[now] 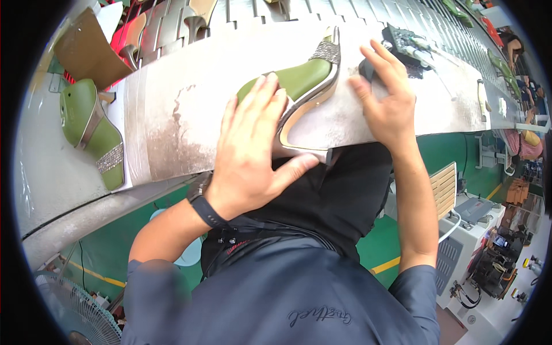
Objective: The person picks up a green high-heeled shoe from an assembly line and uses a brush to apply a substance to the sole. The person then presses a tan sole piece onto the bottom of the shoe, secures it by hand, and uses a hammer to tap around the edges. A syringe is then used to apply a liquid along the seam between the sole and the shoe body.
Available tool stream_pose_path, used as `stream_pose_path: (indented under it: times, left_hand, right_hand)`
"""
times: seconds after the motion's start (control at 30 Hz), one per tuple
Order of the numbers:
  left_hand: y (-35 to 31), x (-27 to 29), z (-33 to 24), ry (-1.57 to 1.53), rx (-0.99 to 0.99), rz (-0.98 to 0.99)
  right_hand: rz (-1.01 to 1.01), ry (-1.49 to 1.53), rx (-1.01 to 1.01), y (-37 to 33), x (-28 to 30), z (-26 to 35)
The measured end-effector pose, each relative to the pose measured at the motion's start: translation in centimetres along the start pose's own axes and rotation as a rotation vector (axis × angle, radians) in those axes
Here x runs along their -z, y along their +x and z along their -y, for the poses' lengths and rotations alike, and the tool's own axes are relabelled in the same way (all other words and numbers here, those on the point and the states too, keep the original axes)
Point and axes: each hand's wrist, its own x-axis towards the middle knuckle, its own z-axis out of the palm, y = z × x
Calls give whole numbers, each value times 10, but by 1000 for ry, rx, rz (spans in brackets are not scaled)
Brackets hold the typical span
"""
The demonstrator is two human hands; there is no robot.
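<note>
A high-heeled shoe (325,53) with a glittery strap lies on its side on the worn pale bench cover (167,121), a green last (302,80) inside it. My left hand (247,146) holds it down, fingers laid over the last and thumb by the heel tip. To its right, my right hand (391,98) is open, thumb and fingers apart around a dark rounded object (366,70). The hand partly hides that object, and I cannot tell whether they touch. A second such shoe (110,158), also on a green last, lies at the far left.
Behind the bench runs a slatted metal conveyor (253,12) carrying more shoes. A black holder with small tools (408,49) sits beyond my right hand. A brown board (95,52) stands at the back left. A fan (77,310) is at lower left, a white machine (460,241) at right.
</note>
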Motion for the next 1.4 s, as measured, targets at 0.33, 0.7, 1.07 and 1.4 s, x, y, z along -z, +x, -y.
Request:
stream_pose_path:
  times: [0.33, 0.7, 1.07, 1.4]
  left_hand:
    - [85, 5, 15, -266, -90, 333]
    - [87, 3, 15, -270, -201, 298]
    - [137, 15, 21, -866, 563, 603]
    - [149, 16, 24, -836, 653, 664]
  right_hand:
    - [189, -341, -79, -17, 28, -10]
    - [-256, 1255, -641, -41, 16, 49]
    - [-291, 1338, -712, -56, -4, 43]
    - [-204, 1325, -711, -54, 0, 39]
